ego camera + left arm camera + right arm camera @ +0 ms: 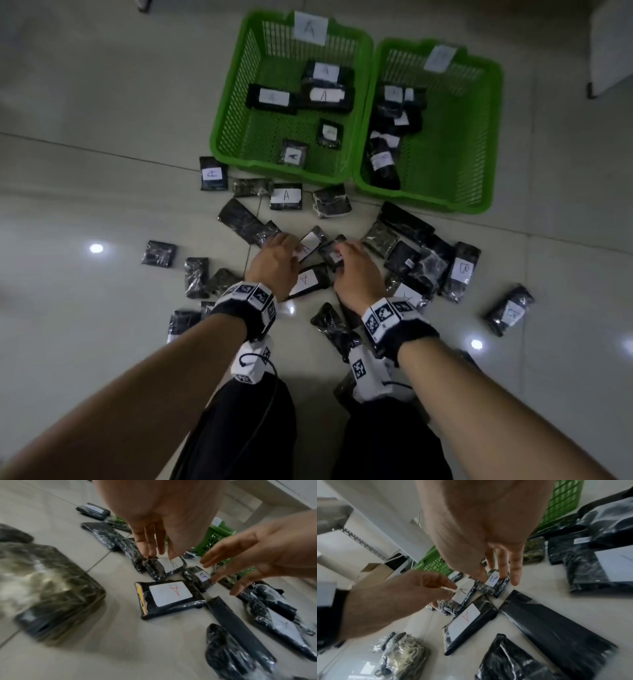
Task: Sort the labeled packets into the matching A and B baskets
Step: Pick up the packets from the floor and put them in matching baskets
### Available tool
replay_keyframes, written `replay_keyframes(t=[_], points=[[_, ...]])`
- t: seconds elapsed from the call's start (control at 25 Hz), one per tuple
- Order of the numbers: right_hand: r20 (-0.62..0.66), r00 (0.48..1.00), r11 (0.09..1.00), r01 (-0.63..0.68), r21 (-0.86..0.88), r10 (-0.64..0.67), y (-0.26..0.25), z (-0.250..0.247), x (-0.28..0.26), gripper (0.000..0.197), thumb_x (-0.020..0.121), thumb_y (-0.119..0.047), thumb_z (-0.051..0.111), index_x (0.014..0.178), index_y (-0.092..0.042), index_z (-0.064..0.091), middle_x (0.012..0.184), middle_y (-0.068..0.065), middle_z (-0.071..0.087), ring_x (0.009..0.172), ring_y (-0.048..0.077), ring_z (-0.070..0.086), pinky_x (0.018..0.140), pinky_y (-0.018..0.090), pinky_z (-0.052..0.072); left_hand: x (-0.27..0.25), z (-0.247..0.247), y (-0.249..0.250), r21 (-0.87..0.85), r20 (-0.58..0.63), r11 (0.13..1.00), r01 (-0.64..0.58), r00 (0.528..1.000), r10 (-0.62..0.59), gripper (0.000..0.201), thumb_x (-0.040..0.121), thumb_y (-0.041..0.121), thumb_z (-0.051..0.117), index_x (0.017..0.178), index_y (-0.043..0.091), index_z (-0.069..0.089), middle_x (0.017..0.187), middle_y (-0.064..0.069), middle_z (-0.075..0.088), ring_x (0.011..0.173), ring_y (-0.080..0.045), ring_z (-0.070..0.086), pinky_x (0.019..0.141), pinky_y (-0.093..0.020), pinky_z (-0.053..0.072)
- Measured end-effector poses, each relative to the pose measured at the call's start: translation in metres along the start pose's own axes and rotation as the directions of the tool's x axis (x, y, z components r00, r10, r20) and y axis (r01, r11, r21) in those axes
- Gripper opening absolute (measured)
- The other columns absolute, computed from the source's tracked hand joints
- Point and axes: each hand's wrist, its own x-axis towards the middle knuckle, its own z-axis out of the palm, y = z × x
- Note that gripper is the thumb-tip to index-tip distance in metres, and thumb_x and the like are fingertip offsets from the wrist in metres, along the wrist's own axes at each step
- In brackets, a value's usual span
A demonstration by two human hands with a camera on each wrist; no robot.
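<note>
Two green baskets stand ahead: basket A (226,113) on the left and basket B (493,137) on the right, each holding several black packets. More packets lie scattered on the floor. My left hand (294,246) reaches down with straight fingers, its tips touching a packet labeled A (171,563). My right hand (498,577) hovers beside it, thumb and straight fingers straddling a small packet labeled B (494,580) and touching its edges. A larger packet with a red A (171,595) lies flat just below both hands.
Loose packets ring my hands: one labeled A (286,196) near basket A's front rim, one labeled B (462,269) to the right, and a long black one (553,626) near my right wrist. Bare tile lies far left. My knees are at the bottom.
</note>
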Motion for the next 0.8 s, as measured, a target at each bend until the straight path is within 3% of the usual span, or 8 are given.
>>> replay_keyframes(t=[0.08, 0.16, 0.32, 0.4, 0.48, 0.56, 0.72, 0.8], points=[[-0.022, 1.0, 0.995, 0.001, -0.098, -0.003, -0.001, 0.006, 0.023, 0.066, 0.088, 0.003, 0.064, 0.146, -0.021, 0.045, 0.154, -0.001, 0.035, 0.133, 0.026, 0.046, 0.103, 0.041, 0.05, 0.022, 0.006, -0.001, 0.103, -0.007, 0.995, -0.019, 1.0, 0.02, 0.026, 0.09, 0.014, 0.055, 0.116, 0.015, 0.059, 0.122, -0.005, 0.06, 0.114, -0.028, 0.053, 0.092, -0.038, 0.045], [-0.018, 1.0, 0.986, 0.013, -0.167, -0.016, -0.004, 0.01, 0.035, 0.074, 0.086, 0.005, 0.067, 0.149, -0.023, 0.041, 0.154, 0.002, 0.032, 0.126, 0.029, 0.052, 0.095, 0.04, 0.053, 0.033, 0.008, 0.006, 0.215, 0.015, 0.977, -0.009, 1.0, 0.006, 0.032, 0.091, 0.021, 0.057, 0.123, 0.017, 0.054, 0.124, -0.005, 0.061, 0.117, -0.029, 0.049, 0.095, -0.04, 0.04], [-0.039, 0.994, 0.968, -0.107, -0.228, 0.1, 0.0, 0.008, 0.043, 0.061, 0.085, -0.004, 0.076, 0.139, -0.018, 0.05, 0.144, 0.006, 0.039, 0.108, 0.026, 0.064, 0.084, 0.031, 0.054, 0.025, 0.008, -0.001, 0.181, -0.045, 0.981, 0.063, 0.997, -0.056, 0.024, 0.091, 0.034, 0.05, 0.109, 0.02, 0.059, 0.107, -0.003, 0.061, 0.103, -0.029, 0.053, 0.091, -0.041, 0.036], [-0.052, 0.989, 0.982, -0.146, -0.118, 0.14, 0.005, -0.001, 0.046, 0.041, 0.082, -0.014, 0.082, 0.119, -0.018, 0.064, 0.129, 0.003, 0.056, 0.101, 0.023, 0.067, 0.082, 0.032, 0.057, 0.018, 0.001, -0.006, 0.056, -0.091, 0.997, 0.059, 0.994, -0.054, 0.023, 0.088, 0.024, 0.051, 0.106, 0.018, 0.062, 0.103, -0.003, 0.059, 0.097, -0.03, 0.056, 0.089, -0.042, 0.04], [-0.048, 0.991, 0.989, -0.119, 0.09, 0.124, 0.009, -0.016, 0.051, 0.023, 0.078, -0.019, 0.086, 0.097, -0.016, 0.072, 0.099, 0.0, 0.072, 0.09, 0.019, 0.071, 0.075, 0.031, 0.057, 0.019, -0.014, -0.009, -0.13, -0.161, 0.991, 0.001, 0.987, -0.022, 0.02, 0.088, 0.008, 0.057, 0.107, 0.011, 0.062, 0.104, -0.005, 0.056, 0.09, -0.029, 0.059, 0.082, -0.041, 0.048], [-0.065, 0.991, 0.963, -0.098, 0.252, 0.118, 0.005, -0.038, 0.054, 0.016, 0.075, -0.022, 0.088, 0.082, -0.017, 0.075, 0.076, -0.007, 0.073, 0.074, 0.01, 0.07, 0.066, 0.026, 0.053, 0.027, -0.04, -0.008, -0.234, -0.256, 0.972, -0.035, 0.966, -0.027, 0.016, 0.093, 0.006, 0.057, 0.109, 0.007, 0.06, 0.107, -0.006, 0.055, 0.088, -0.025, 0.059, 0.077, -0.037, 0.051], [-0.151, 0.98, 0.847, -0.031, 0.53, 0.13, -0.023, -0.086, 0.064, 0.012, 0.079, -0.025, 0.087, 0.076, -0.023, 0.075, 0.07, -0.007, 0.074, 0.055, -0.001, 0.063, 0.055, 0.022, 0.051, 0.079, -0.107, -0.001, -0.33, -0.381, 0.944, -0.006, 0.916, -0.127, 0.019, 0.099, 0.021, 0.053, 0.116, 0.012, 0.054, 0.108, 0.003, 0.063, 0.09, -0.012, 0.06, 0.073, -0.017, 0.046], [-0.19, 0.975, 0.793, 0.022, 0.609, 0.119, -0.038, -0.099, 0.074, 0.01, 0.084, -0.024, 0.082, 0.086, -0.017, 0.076, 0.076, -0.004, 0.075, 0.052, -0.002, 0.061, 0.05, 0.018, 0.047, 0.115, -0.129, -0.003, -0.306, -0.406, 0.952, -0.005, 0.905, -0.126, 0.021, 0.1, 0.017, 0.053, 0.121, 0.012, 0.05, 0.103, 0.004, 0.064, 0.086, -0.013, 0.06, 0.072, -0.02, 0.047]])
